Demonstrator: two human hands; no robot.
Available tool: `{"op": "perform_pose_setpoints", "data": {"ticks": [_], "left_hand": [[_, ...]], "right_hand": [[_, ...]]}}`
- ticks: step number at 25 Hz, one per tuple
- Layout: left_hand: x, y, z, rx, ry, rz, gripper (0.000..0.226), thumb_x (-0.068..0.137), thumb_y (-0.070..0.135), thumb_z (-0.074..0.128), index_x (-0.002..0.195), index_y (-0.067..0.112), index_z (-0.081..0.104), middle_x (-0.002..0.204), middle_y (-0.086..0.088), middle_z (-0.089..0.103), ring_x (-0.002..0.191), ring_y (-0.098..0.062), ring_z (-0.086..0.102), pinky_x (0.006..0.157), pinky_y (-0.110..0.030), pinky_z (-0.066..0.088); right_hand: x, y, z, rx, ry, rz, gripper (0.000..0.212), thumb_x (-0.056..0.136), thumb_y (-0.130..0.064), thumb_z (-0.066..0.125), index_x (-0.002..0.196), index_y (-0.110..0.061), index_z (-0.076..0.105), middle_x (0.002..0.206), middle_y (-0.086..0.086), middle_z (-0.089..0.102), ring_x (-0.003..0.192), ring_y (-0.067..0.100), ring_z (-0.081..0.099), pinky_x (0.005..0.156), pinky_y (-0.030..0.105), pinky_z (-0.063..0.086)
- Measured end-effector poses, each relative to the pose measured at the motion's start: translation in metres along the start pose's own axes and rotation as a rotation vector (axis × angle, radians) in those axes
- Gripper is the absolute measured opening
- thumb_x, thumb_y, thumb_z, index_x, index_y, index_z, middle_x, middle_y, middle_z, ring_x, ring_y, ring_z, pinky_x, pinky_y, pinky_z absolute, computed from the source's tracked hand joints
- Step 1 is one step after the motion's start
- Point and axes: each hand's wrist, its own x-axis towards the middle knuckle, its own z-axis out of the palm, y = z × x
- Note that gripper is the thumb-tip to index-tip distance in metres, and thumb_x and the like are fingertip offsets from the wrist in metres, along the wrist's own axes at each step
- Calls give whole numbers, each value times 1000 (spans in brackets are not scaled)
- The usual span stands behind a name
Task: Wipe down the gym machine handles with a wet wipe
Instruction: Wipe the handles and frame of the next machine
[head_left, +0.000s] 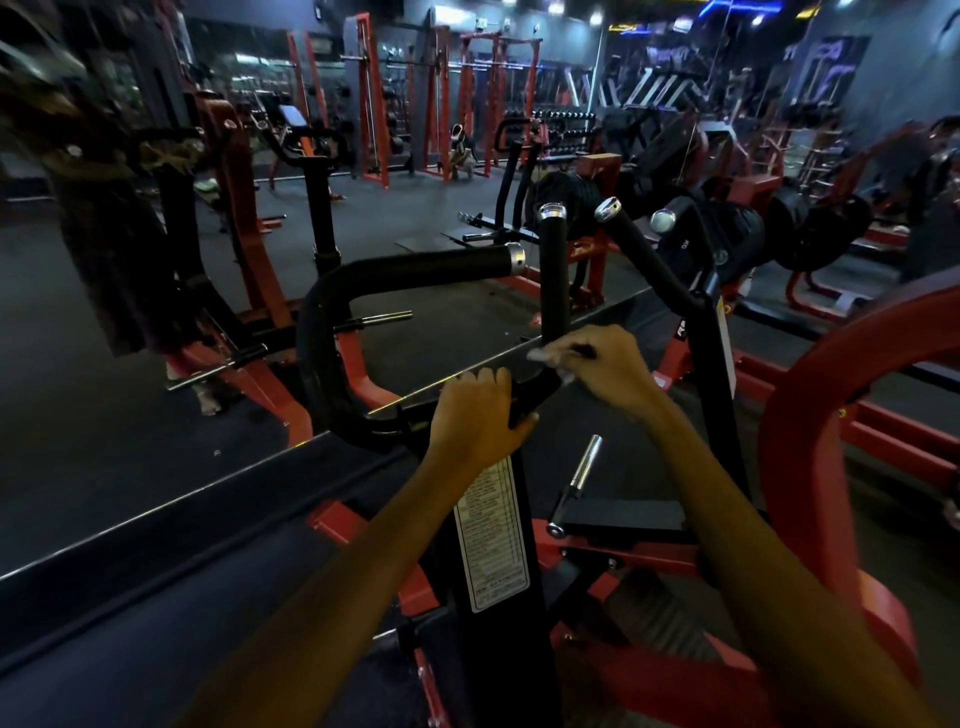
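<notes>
Under right hand (608, 364), crumpled pale wipe (545, 356)

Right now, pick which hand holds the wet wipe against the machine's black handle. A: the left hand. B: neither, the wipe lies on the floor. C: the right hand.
C: the right hand pinches the pale wet wipe at the base of the upright black handle, while the left hand grips the black bar just below it and shows no wipe.
</notes>
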Motion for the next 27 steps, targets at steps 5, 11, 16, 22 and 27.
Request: {"op": "perform_pose_setpoints", "data": {"ticks": [5,11,16,22,27], "left_hand": [[0,0,1,-8,22,-1,51,92,56,41,117,13,49,106,-4,59,91,-18,57,75,-28,38],[0,-1,2,-35,23,3,53,89,60,43,115,14,50,106,-4,58,91,-17,56,76,-27,37],[0,-1,3,-42,-5,-9,63,86,68,39,117,14,49,107,-3,57,95,-18,55,74,-27,34],[1,-2,0,-13,-31,0,70,84,73,35,119,14,48,109,-4,57,97,-18,55,78,-28,40],[2,-1,-2,-3,-46,3,70,85,72,35,121,13,47,112,-5,57,98,-17,55,80,-27,40]], "right_hand": [[14,14,23,-109,239,33,9,83,-7,65,91,-8,70,100,8,62,86,5,54,80,5,42],[-2,16,35,-122,221,-41,14,82,1,64,92,-4,71,99,9,63,91,9,56,80,0,37],[29,16,24,-108,371,-5,7,82,-5,66,87,-4,71,91,9,64,81,7,55,74,6,41],[72,0,5,-103,400,-1,10,85,-2,61,90,1,70,92,9,68,72,3,53,65,-1,36],[134,-17,-24,-179,418,73,21,89,-2,53,103,-3,68,103,6,66,88,6,57,65,0,36]]}}
